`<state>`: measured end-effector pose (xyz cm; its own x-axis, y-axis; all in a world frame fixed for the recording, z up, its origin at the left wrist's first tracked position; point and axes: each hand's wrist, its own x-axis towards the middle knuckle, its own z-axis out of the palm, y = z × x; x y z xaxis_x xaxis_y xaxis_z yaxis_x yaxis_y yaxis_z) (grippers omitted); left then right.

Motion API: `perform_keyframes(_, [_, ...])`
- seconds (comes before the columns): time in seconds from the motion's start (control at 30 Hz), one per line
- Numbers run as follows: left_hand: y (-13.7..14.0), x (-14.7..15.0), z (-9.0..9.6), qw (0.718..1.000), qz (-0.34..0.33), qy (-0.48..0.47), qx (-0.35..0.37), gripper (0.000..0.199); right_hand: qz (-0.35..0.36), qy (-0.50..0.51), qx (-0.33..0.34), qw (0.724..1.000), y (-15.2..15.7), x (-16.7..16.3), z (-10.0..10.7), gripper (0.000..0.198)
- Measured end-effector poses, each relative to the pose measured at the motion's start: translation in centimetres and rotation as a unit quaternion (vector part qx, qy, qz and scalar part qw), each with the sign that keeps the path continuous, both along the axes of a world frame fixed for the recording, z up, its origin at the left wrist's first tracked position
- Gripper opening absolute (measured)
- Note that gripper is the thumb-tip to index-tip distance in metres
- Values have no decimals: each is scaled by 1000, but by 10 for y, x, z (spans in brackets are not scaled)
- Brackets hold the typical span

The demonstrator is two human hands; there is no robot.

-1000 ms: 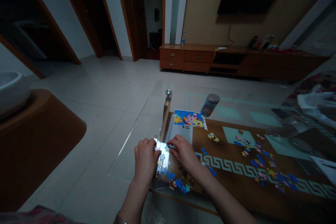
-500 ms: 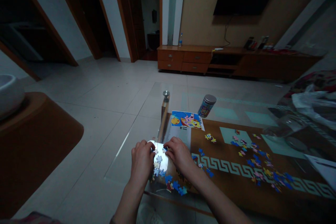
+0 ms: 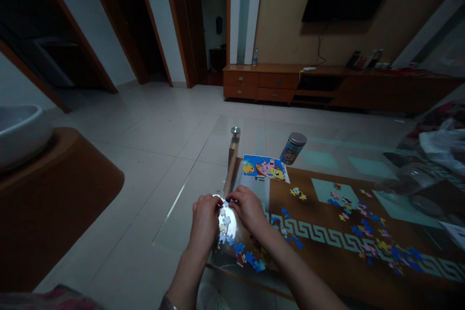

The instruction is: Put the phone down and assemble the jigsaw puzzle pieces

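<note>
At the left end of the glass table (image 3: 189, 193), my left hand (image 3: 205, 220) and my right hand (image 3: 249, 208) work close together over a bright reflection. My left fingers are curled, thumb and index pinched on a small puzzle piece that they mostly cover. Right across from them, my right thumb and fingers close on a puzzle piece with a bit of blue showing. Pale puzzle pieces (image 3: 225, 221) lie just below my fingertips. Nearer the table's front edge are several blue puzzle pieces (image 3: 249, 257). A cartoon picture sheet (image 3: 265, 168) lies beyond my hands.
A tin with a metal lid (image 3: 293, 148) stands behind the sheet. Joined yellow pieces (image 3: 298, 193) and a wide scatter of loose pieces (image 3: 366, 225) lie to the right. A clear glass vessel (image 3: 417, 179) and a white plastic bag (image 3: 443, 147) are farther right.
My two hands have drawn closer together, and their fingertips now nearly meet over the bright patch. The view has turned slightly left, shifting the whole scene rightward.
</note>
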<state>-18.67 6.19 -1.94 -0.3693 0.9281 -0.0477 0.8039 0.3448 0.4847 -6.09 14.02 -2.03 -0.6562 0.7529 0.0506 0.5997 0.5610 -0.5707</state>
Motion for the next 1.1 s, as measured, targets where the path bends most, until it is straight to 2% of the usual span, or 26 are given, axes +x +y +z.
perform_keyframes(0.1, [-4,-1,1,1000,16,13,-5,21,13,-5,-9,1000,2,0,-1,16])
perform_keyframes(0.27, [-8,2,4,999,23,26,-22,11,22,-6,-8,1000,1,1,-2,17])
perform_keyframes(0.4, [-6,3,3,999,28,30,-23,14,20,-3,-10,1000,-1,1,1,18])
perform_keyframes(0.57, [-4,4,4,999,12,27,-37,18,25,-23,-23,999,-2,2,7,19])
perform_keyframes(0.77, [-4,6,3,999,-6,42,-12,23,25,-49,-19,998,-2,6,13,20])
perform_keyframes(1.1, [-3,7,5,998,9,53,-17,6,20,-37,-25,999,-5,12,8,15])
